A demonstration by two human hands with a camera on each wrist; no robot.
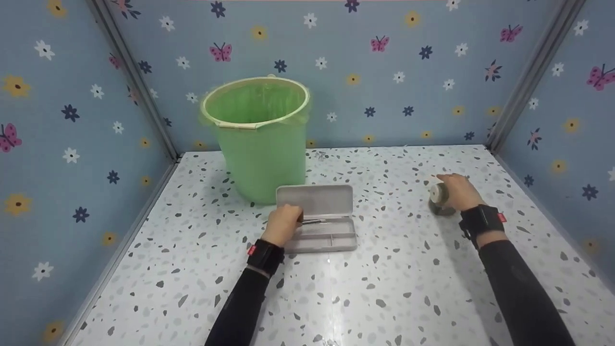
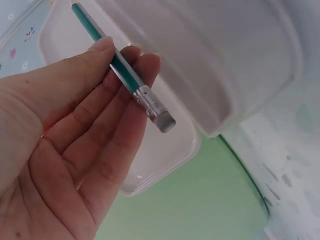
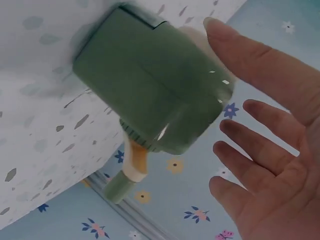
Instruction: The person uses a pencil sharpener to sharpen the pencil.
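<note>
My left hand (image 1: 282, 225) pinches a green-and-silver striped pencil (image 2: 127, 72) between thumb and fingertips, its metal band and grey eraser pointing away from the palm. The pencil is above an open pale pencil case (image 1: 314, 202), whose lid stands raised at the back and whose tray has compartments. On the right, my right hand (image 1: 460, 192) is beside a green crank pencil sharpener (image 3: 150, 80) standing on the table. In the right wrist view the fingers are spread and the thumb lies close to its body; whether it touches is unclear. The crank handle (image 3: 132, 165) sticks out from one face.
A green bucket (image 1: 269, 158) with a thin bag lining stands behind the pencil case. Flower-patterned panels (image 1: 360, 96) close off the back and both sides of the speckled white table (image 1: 384, 269).
</note>
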